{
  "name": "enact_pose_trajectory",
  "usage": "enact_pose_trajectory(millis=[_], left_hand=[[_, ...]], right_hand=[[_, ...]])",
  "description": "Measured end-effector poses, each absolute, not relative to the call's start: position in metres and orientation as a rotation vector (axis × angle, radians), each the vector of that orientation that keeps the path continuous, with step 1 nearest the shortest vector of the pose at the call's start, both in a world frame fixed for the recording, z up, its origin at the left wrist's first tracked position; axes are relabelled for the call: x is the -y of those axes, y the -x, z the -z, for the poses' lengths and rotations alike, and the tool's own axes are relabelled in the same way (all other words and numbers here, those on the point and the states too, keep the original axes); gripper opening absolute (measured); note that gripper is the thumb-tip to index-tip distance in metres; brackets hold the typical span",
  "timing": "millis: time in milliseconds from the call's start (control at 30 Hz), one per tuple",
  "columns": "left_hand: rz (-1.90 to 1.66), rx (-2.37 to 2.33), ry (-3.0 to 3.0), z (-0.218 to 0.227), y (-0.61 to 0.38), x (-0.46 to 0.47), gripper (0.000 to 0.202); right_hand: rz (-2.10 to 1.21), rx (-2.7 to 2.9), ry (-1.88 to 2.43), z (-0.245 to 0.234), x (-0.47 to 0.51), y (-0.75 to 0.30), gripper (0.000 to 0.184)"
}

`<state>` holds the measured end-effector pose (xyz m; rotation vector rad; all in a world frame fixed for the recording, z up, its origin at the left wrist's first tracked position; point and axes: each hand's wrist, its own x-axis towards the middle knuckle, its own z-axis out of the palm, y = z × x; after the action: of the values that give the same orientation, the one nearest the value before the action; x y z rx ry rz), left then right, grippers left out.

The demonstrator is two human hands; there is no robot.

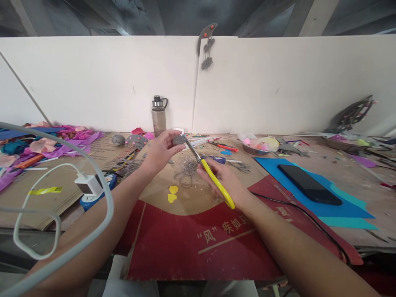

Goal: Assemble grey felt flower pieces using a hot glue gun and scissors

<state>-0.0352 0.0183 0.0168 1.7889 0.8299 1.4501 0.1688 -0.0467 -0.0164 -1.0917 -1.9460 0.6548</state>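
Note:
My left hand (161, 150) is closed, with its fingertips pinching a small grey yarn pom-pom (178, 140) above the cardboard. Yellow-handled scissors (213, 177) rest in my closed right hand (225, 179). Their metal tips reach up to the right side of the pom-pom and seem to touch it. Seen nearly edge-on, the scissors do not show whether the blades are apart. Loose grey yarn (185, 171) lies in tangles below both hands. Nearer to me are small yellow cut-outs (172, 194) on the cardboard (161, 206).
A water bottle (159, 117) stands against the white partition (93, 82). To the left are a power strip (108, 185), a white cable (108, 198) looping close to the camera, and felt scraps (68, 142). A phone (309, 183) lies on blue sheets (346, 206) at right.

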Motion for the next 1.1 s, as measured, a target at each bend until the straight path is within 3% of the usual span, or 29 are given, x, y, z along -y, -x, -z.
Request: enact_pose_trajectory(millis=[200,333,467,1100], left_hand=[[-1.505,-1.079,-1.998,-0.017,0.038,-0.012,0.035],[-1.519,-1.004,-1.869,-0.014,0.039,-0.016,0.024],[-1.466,-0.897,-1.689,-0.011,0.041,-0.025,0.040],[-1.202,-0.644,-1.501,-0.018,0.048,-0.025,0.035]], right_hand=[[-0.734,1.924,1.115,0.015,0.048,-0.167,0.030],[-0.692,1.902,1.137,0.015,0.047,-0.167,0.031],[-0.542,1.922,1.141,0.016,0.045,-0.169,0.029],[-0.433,2.040,1.141,0.017,0.044,-0.171,0.035]])
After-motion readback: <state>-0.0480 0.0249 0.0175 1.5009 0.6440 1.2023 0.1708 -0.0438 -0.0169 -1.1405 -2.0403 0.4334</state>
